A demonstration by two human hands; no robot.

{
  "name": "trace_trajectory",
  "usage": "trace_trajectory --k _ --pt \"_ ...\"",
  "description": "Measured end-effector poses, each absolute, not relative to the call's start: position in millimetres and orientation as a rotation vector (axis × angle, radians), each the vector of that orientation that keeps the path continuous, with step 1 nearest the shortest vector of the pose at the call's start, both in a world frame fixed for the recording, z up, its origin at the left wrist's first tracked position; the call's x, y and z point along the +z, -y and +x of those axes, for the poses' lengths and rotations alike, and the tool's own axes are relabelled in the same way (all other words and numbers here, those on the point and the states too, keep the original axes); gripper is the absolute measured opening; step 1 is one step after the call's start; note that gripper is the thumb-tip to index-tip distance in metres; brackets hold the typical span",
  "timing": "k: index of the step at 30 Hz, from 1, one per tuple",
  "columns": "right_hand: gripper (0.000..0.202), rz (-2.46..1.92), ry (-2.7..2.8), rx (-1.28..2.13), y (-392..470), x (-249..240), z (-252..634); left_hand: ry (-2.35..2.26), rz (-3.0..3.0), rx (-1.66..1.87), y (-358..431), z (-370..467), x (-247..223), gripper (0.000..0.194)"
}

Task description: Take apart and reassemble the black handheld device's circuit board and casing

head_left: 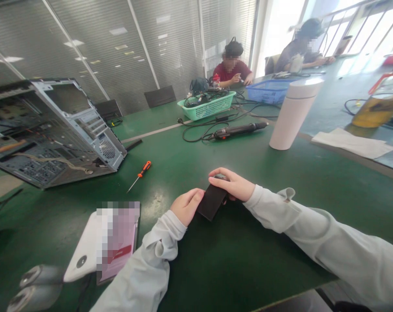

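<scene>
A flat black rectangular object (pixel 212 201) is held at a tilt over the green table (pixel 190 151), between both hands. My left hand (pixel 186 205) pinches its left edge, thumb on top. My right hand (pixel 232 183) grips its upper right end, with the thumb across the face and other fingers partly hidden underneath. An orange-and-black screwdriver (pixel 144 169) lies to the left of the hands. Beyond them rests a black electric screwdriver (pixel 237 131) with its cable.
An open computer case (pixel 69 134) stands at the left. Near it are a white device (pixel 86 249) and rolls (pixel 37 286). A pale bottle (pixel 292 115), green basket (pixel 209 108), blue basket (pixel 267 92) and tissues (pixel 354 143) lie farther back. Two people sit across.
</scene>
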State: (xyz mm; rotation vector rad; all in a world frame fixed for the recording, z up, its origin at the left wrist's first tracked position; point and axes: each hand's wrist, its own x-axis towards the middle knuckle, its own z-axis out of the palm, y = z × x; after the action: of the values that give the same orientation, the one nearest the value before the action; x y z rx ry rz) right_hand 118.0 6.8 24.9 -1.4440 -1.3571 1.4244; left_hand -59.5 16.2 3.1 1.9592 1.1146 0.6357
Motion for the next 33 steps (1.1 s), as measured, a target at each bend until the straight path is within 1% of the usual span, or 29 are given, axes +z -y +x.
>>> trace_trajectory --k 2,5,8,11,15,21,23,27,33 --pt "0.027 -1.456 1.289 1.551 -6.4 26.8 117.5 -1.129 1.951 0.590 -16.8 -60.2 1.3 0.050" --pt "0.023 -1.345 1.124 1.739 -6.4 27.3 116.4 -1.131 1.913 0.550 -17.4 -60.1 1.1 0.057" --pt "0.019 -1.295 1.066 1.827 -5.8 26.9 113.9 -1.122 1.865 0.564 -17.5 -59.1 1.7 0.059" --pt "0.022 -1.309 1.058 1.766 -5.9 26.5 111.8 -1.145 1.833 0.629 -18.7 -58.2 1.0 0.058" --pt "0.027 -1.203 0.973 1.694 -8.0 27.3 112.3 -1.078 1.668 0.752 -21.0 -56.6 0.2 0.057" --pt "0.031 -1.109 0.947 1.699 -7.5 24.1 109.8 -1.062 1.494 0.573 -16.3 -52.6 7.2 0.062" --pt "0.032 -1.095 1.006 1.657 -7.4 19.3 108.3 -1.066 1.524 0.612 -14.8 -51.5 9.2 0.062" --pt "0.044 -1.070 1.147 1.560 -9.3 8.6 109.5 -1.074 1.592 0.727 -16.1 -51.7 7.8 0.060" --pt "0.046 -0.987 1.323 1.477 -7.2 12.2 115.1 -1.063 1.399 0.644 -22.5 -55.4 2.2 0.062"
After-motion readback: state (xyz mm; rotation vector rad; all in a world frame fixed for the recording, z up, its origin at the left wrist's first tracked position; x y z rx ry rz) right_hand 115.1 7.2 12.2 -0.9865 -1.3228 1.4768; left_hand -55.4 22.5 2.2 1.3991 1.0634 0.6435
